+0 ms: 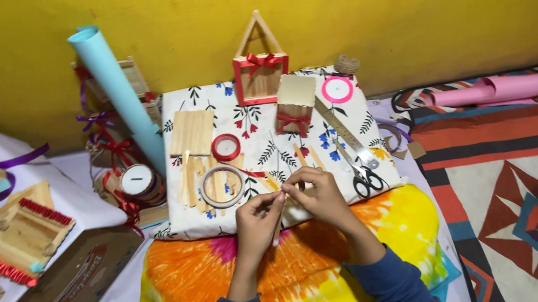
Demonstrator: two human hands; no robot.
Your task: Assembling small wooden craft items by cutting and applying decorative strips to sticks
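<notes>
- Spanning the middle of the view, a floral cloth (pixel 263 159) serves as the work surface, with supplies laid out within arm's reach; it sits against a yellow wall (pixel 334 13) and above a tie-dye cloth (pixel 299 260) nearest the person.
- Leaning at the cloth's left edge is a light blue paper roll (pixel 117 88); a pink roll (pixel 515 88) lies on the patterned rug (pixel 517 192) at right, well apart.
- At the cloth's far edge stand a red-framed stick house (pixel 260 67) with a red bow and a smaller stick box (pixel 294 108), apparently finished pieces set back out of the way.
- Nearer lie a stick panel (pixel 192 133), a red tape roll (pixel 226 147), a clear tape ring (pixel 222 186), a ruler (pixel 340 129) and scissors (pixel 363 176).
- The left hand (pixel 258 220) and right hand (pixel 318 197) meet at the cloth's near edge, both closed in a fingertip pinch on a thin wooden stick (pixel 284 195) held between them, just above the cloth.
- The stick is pale, narrow and mostly hidden by the fingers; its full length cannot be judged.
</notes>
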